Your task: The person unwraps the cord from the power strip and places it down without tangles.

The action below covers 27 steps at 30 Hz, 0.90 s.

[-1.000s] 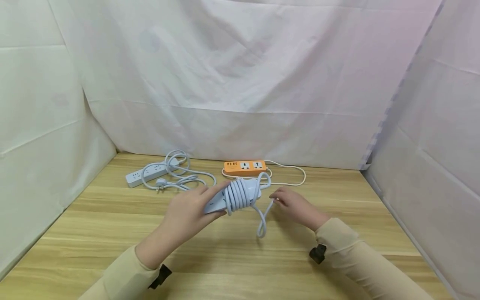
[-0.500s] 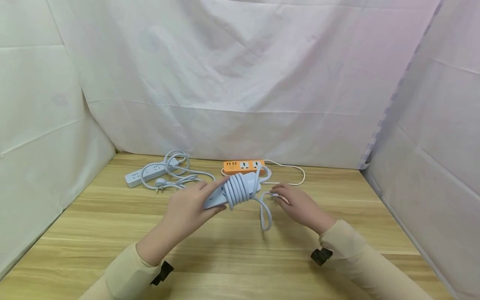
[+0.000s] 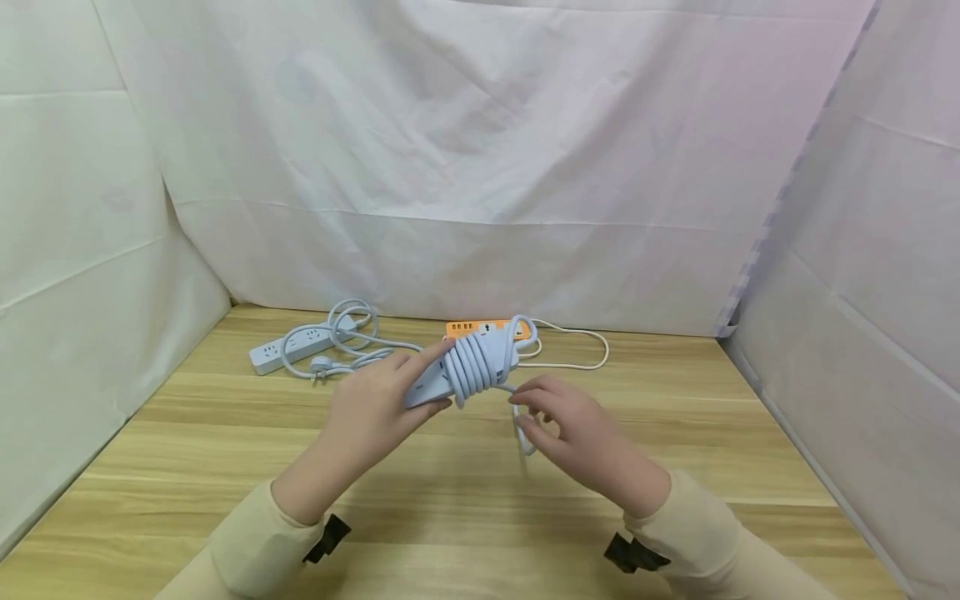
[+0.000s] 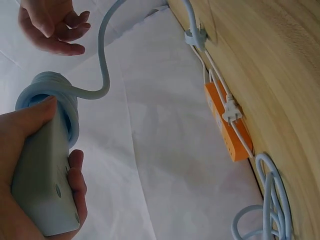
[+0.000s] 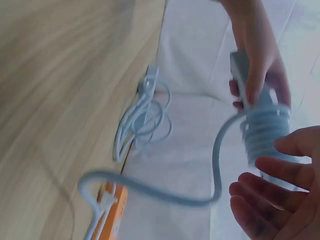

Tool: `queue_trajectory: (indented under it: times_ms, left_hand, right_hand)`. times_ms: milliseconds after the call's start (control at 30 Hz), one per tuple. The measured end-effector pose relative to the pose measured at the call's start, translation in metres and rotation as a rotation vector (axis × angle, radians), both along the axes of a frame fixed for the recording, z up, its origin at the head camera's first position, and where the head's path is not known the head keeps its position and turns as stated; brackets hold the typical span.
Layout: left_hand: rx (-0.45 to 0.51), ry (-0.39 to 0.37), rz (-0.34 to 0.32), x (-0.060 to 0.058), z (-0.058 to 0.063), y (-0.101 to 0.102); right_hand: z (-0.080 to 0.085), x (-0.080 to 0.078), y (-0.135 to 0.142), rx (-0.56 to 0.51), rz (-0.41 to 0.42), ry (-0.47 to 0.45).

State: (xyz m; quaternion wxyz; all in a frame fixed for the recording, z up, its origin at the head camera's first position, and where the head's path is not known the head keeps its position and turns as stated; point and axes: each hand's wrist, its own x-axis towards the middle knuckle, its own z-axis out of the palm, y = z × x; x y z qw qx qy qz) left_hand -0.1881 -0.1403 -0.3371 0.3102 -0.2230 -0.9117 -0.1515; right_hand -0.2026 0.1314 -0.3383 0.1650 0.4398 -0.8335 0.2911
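My left hand (image 3: pixel 371 412) grips the near end of a light blue power strip (image 3: pixel 427 386) and holds it above the table, tilted. Several turns of the strip's own cord (image 3: pixel 470 367) wrap round its far part. In the left wrist view the cord's loose end hangs down with its plug (image 4: pixel 195 37) at the end. My right hand (image 3: pixel 573 429) is beside the wrapped strip, its fingers loosely bent and holding nothing. The right wrist view shows its fingertips (image 5: pixel 267 165) close to the coils; whether they touch cannot be told.
Another light blue power strip (image 3: pixel 266 358) with a loosely looped cord lies at the back left of the wooden table (image 3: pixel 465 533). Behind the held strip lies an orange power strip (image 3: pixel 468 326) with a thin white cord (image 3: pixel 592 335). White cloth (image 3: pixel 420 167) hangs behind and at both sides.
My right hand has let go of the cord's plug end and moved left towards the wrapped strip. The left hand has lifted the strip slightly; its loose cord hangs.
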Motion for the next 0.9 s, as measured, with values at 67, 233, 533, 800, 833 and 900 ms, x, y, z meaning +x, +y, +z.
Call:
queue_trajectory:
  times_ms: [67, 233, 533, 800, 833, 900]
  left_hand:
    - [0.003, 0.001, 0.006, 0.000, 0.001, 0.001]
    - [0.022, 0.012, 0.018, 0.000, 0.003, 0.006]
    - [0.027, 0.070, -0.004, 0.001, 0.001, 0.014]
    - [0.030, 0.089, -0.006, 0.001, -0.001, 0.014]
    - [0.030, 0.088, -0.004, 0.001, -0.002, 0.014]
    - [0.025, 0.089, 0.009, 0.000, -0.003, 0.013]
  right_hand:
    - [-0.001, 0.006, -0.007, 0.000, -0.005, -0.022]
    - [-0.004, 0.015, -0.027, -0.030, -0.029, -0.200]
    - [-0.018, 0.009, -0.052, -0.255, 0.005, -0.448]
    - [-0.022, 0.001, -0.055, -0.254, -0.051, -0.297]
    - [-0.023, 0.001, -0.055, -0.247, -0.059, -0.272]
    - [-0.024, 0.000, -0.054, -0.239, -0.062, -0.255]
